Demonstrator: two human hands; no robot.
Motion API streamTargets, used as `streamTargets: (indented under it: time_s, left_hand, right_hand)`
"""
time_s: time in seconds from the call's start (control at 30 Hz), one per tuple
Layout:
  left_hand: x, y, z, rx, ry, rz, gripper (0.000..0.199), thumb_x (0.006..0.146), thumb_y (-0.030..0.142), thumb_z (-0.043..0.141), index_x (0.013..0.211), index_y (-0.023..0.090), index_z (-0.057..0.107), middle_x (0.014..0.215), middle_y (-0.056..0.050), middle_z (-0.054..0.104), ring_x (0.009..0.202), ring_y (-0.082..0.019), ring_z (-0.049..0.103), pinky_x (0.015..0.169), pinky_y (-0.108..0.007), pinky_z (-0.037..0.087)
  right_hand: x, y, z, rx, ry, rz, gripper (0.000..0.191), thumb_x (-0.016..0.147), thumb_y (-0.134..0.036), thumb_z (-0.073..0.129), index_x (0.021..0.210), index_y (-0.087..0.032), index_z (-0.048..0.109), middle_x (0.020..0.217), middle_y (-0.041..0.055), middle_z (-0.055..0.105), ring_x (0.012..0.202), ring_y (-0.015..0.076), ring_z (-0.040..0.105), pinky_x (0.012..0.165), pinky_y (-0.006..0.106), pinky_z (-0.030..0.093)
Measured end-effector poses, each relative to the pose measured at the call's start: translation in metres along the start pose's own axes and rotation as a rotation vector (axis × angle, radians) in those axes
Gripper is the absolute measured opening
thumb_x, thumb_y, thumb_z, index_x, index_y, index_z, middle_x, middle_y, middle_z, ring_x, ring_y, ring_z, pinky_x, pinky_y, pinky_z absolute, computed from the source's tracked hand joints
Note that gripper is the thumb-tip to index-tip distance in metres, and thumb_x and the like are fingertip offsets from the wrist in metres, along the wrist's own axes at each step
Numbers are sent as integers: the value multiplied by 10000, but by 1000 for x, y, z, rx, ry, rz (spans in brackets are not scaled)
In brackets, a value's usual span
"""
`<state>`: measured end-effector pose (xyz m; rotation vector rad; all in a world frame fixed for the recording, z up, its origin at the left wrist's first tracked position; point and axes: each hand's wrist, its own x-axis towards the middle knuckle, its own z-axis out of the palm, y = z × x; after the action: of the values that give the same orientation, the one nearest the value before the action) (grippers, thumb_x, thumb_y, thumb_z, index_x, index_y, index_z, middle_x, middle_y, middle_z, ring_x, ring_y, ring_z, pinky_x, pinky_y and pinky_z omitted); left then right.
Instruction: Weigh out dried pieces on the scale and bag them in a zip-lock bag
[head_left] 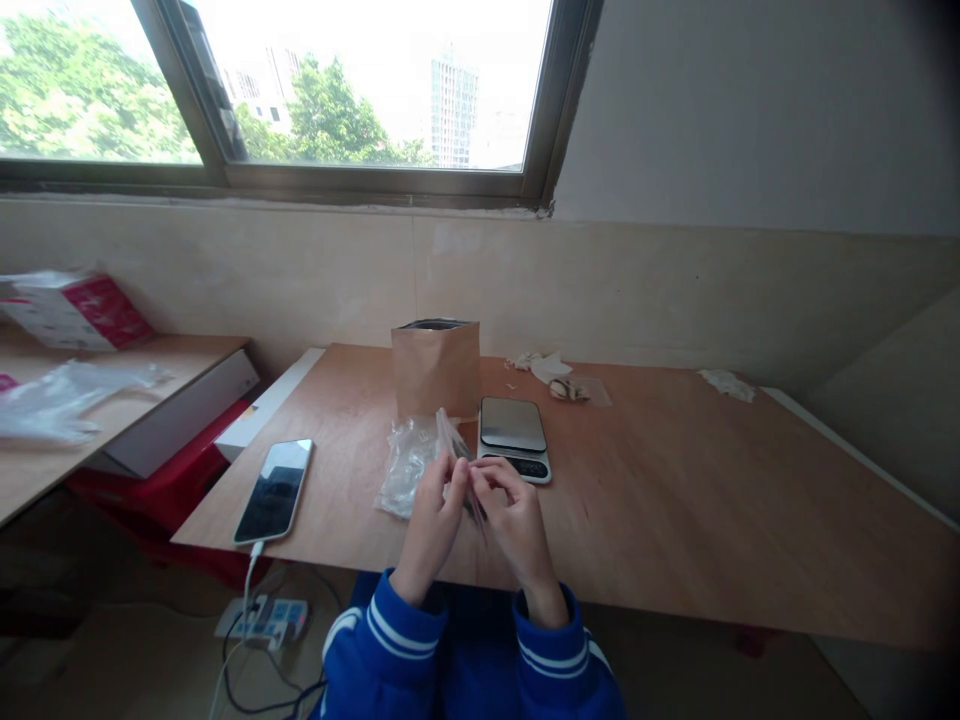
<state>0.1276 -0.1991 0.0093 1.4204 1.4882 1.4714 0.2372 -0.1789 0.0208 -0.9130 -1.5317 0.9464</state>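
Head: plastic bag (448, 435) between hands (433, 508) (519, 512)

A phone (275, 491) lies face up near the left edge of the wooden table (697, 500), a white cable (252, 572) plugged into its lower end and dropping past the edge. Below, a power strip (289, 618) sits on the floor with plugs in it. On a second table (202, 350) at the far left stand a pink-and-white box (105, 312) and, just in front, a crumpled clear plastic sheet or bag (64, 400) — which of the two is unclear. A pale scrap (727, 384) rests by the wall (675, 285). Through the window (375, 182) show green trees (334, 105) and a tall building (453, 112).
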Motion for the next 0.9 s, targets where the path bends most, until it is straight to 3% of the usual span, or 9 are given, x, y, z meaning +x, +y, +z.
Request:
streamTargets:
  time_s: [0.17,0.4,0.57,0.67,0.9]
  left_hand:
    - [2,-5,-6,35,-20,31,346,958,459,391,778,201,535,802,-30,582,807,-180,546,811,-323,426]
    - [1,-4,-6,28,-15,22,364,964,464,371,812,193,559,840,-46,593,831,-187,559,819,-332,435]
    - [2,-7,-8,38,-87,31,327,966,430,376,865,190,574,859,-47,614,843,-187,568,820,-324,435]
    - [2,-10,-6,45,-100,48,302,964,409,386,853,191,563,848,-42,605,820,-179,559,789,-310,431]
    - [0,-14,0,-14,9,42,375,972,444,354,717,198,477,696,2,499,661,-144,481,665,-278,403]
  right_hand:
    - [0,2,-4,0,-47,-5,225,870,-386,613,817,-198,725,920,66,685,869,193,642,758,302,522]
    - [-2,6,-1,-7,-58,1,185,849,-363,642,857,-189,705,946,64,692,875,190,644,764,296,530]
    - [-2,8,0,-39,-61,37,217,884,-374,585,833,-189,685,894,50,707,799,183,650,754,294,528]
    - [-2,8,-1,-41,-69,70,222,889,-373,570,819,-188,671,816,32,696,742,176,642,716,280,519]
    - [-1,7,1,17,-40,75,209,881,-340,577,791,-180,677,780,32,679,729,168,625,698,271,498]
